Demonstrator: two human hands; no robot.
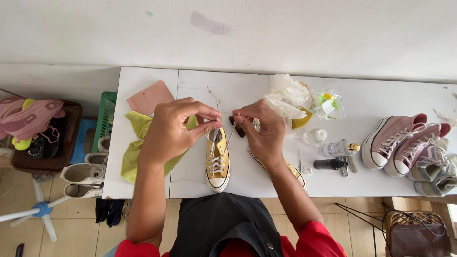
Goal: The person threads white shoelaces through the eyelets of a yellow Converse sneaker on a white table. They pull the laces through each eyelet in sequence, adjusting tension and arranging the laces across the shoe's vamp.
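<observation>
A yellow sneaker (217, 164) with a white toe cap stands on the white table (381, 185), toe toward me. My left hand (173, 128) pinches one end of its white lace (214, 138) above the tongue. My right hand (264, 131) pinches the other lace end (232, 134), pulling it up and to the right. A second yellow sneaker (293, 170) lies partly hidden under my right wrist.
A yellow-green cloth (135, 147) and a pink cloth (148, 97) lie at the left. Crumpled plastic bags (288, 97), small bottles (333, 148) and a pair of pink high-top sneakers (404, 140) sit to the right. White shoes (83, 173) rest beside the table's left edge.
</observation>
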